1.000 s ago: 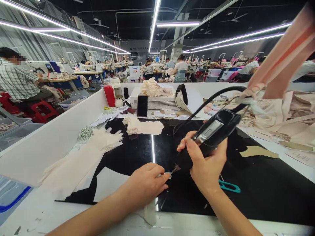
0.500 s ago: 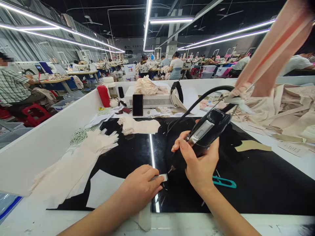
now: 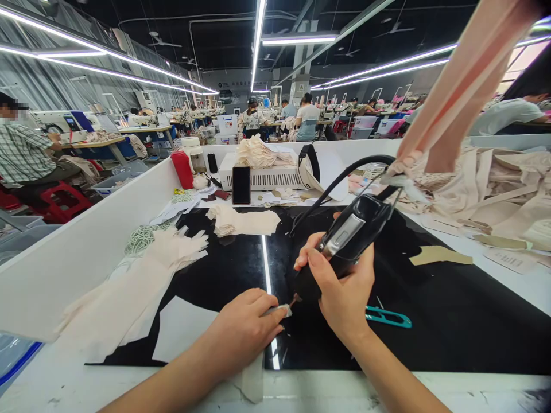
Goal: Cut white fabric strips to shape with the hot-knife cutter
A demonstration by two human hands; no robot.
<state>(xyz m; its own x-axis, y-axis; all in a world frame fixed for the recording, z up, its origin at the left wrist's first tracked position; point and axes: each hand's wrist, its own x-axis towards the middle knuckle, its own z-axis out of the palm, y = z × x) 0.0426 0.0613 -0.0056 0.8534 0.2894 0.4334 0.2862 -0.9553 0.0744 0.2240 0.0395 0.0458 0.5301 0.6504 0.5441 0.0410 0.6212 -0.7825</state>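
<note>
The counter point(image 3: 451, 321) has a glossy black top that mirrors the ceiling lights, with a matt white rim. On it, the handheld tool point(image 3: 344, 241) is smooth black plastic with a brushed metal plate, trailing a rubbery black cable point(image 3: 340, 180). Left of the tool lie matt cream cloth pieces point(image 3: 129, 292); right of it, teal plastic snips point(image 3: 387, 316). Behind the tool stands a white ribbed box point(image 3: 267, 178), plastic or painted metal.

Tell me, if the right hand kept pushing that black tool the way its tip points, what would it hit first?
Probably the small pale strip pinned by the left hand. The right hand aims the black tool down-left, its tip at that strip's end; contact is unclear.
</note>
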